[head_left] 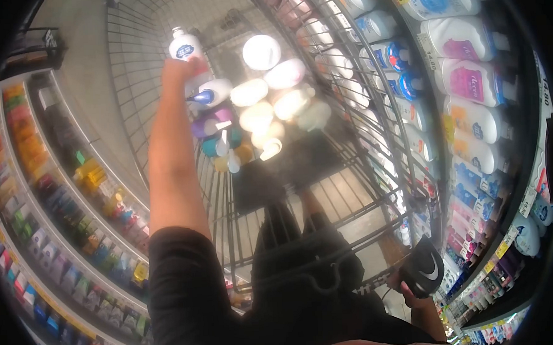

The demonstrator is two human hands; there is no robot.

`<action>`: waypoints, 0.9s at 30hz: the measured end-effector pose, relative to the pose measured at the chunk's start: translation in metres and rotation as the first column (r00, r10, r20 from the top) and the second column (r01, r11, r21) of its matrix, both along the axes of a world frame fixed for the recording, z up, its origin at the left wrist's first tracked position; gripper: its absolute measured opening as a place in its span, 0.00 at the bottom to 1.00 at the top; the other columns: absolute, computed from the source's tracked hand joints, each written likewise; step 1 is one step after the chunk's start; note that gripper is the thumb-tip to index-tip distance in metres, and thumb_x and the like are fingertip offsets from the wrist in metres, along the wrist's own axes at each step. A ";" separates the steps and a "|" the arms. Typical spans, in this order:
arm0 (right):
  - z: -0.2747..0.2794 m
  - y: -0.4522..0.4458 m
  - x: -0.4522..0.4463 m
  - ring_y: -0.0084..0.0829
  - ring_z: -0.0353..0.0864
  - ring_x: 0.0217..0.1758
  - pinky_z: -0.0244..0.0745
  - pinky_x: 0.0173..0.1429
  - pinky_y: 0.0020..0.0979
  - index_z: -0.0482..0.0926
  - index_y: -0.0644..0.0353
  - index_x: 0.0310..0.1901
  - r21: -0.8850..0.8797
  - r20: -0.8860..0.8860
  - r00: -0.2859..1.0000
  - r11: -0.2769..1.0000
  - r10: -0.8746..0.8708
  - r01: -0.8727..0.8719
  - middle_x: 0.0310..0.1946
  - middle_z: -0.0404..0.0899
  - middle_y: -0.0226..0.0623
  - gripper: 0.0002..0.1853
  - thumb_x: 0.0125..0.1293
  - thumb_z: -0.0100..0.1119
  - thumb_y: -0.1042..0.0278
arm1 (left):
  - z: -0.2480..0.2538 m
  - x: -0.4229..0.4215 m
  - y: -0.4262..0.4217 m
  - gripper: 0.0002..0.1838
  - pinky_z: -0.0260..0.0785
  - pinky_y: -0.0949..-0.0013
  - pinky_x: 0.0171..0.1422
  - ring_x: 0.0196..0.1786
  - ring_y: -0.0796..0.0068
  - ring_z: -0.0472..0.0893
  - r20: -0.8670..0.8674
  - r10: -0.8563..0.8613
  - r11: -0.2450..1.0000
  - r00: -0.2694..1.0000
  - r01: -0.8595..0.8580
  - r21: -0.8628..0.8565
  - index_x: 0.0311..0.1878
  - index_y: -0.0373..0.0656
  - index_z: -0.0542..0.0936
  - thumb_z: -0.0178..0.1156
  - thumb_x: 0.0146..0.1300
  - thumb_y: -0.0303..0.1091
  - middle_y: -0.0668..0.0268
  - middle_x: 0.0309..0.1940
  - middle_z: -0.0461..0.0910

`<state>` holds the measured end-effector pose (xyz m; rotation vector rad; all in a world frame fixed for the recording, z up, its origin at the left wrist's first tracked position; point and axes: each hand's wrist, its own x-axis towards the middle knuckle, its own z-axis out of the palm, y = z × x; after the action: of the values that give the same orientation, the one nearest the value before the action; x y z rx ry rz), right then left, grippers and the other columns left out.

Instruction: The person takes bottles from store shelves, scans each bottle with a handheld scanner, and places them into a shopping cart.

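Note:
My left arm reaches into the wire shopping cart (377,214). At its end, my left hand (184,73) is closed around a white pump bottle (184,46) with a blue label, which stands upright or nearly so. Just below that hand lie a white bottle with a blue top (214,92) and a purple bottle (209,124). Several pale bottles (257,116) are grouped beside them, washed out by glare. At the lower right, my right hand (414,297) has its fingers wrapped at the cart's black handle end (424,268), which bears a white curved mark.
Shelves of white and coloured bottles (467,81) rise close along the cart's right side. On the left, curved-looking shelves (63,237) hold many small colourful packages. Grey floor (86,63) shows between the left shelves and the cart. A black panel (286,175) lies at the cart's near end.

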<state>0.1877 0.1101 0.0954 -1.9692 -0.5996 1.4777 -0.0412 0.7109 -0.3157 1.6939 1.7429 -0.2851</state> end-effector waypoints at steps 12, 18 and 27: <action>-0.026 -0.022 0.021 0.56 0.82 0.57 0.84 0.58 0.50 0.60 0.66 0.72 -0.134 -0.224 0.967 0.979 0.120 -0.153 0.60 0.76 0.61 0.38 0.76 0.43 0.38 | 0.120 0.016 -0.048 0.43 0.69 0.53 0.68 0.64 0.46 0.78 0.071 -0.186 0.931 0.980 0.153 0.331 0.71 0.34 0.66 0.64 0.60 0.54 0.43 0.60 0.78; -0.024 0.018 0.016 0.50 0.82 0.57 0.75 0.64 0.47 0.83 0.59 0.51 0.241 0.640 0.689 0.763 0.340 -0.600 0.55 0.82 0.46 0.20 0.55 0.69 0.68 | 0.241 -0.022 -0.134 0.30 0.70 0.59 0.67 0.62 0.55 0.80 0.237 -0.425 0.835 0.874 0.278 0.475 0.67 0.40 0.73 0.64 0.67 0.47 0.52 0.60 0.80; -0.021 0.019 0.010 0.36 0.84 0.50 0.77 0.55 0.35 0.70 0.67 0.62 0.494 0.499 0.854 0.762 0.145 -0.419 0.48 0.82 0.42 0.34 0.53 0.73 0.74 | 0.376 -0.100 -0.348 0.22 0.68 0.52 0.67 0.60 0.47 0.77 0.203 -0.372 0.797 0.906 0.199 0.571 0.58 0.39 0.79 0.68 0.61 0.34 0.49 0.55 0.80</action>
<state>0.1974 0.1293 0.0746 -1.7291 -1.4357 0.8226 -0.1408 0.3629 0.0599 2.2735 1.3947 0.3688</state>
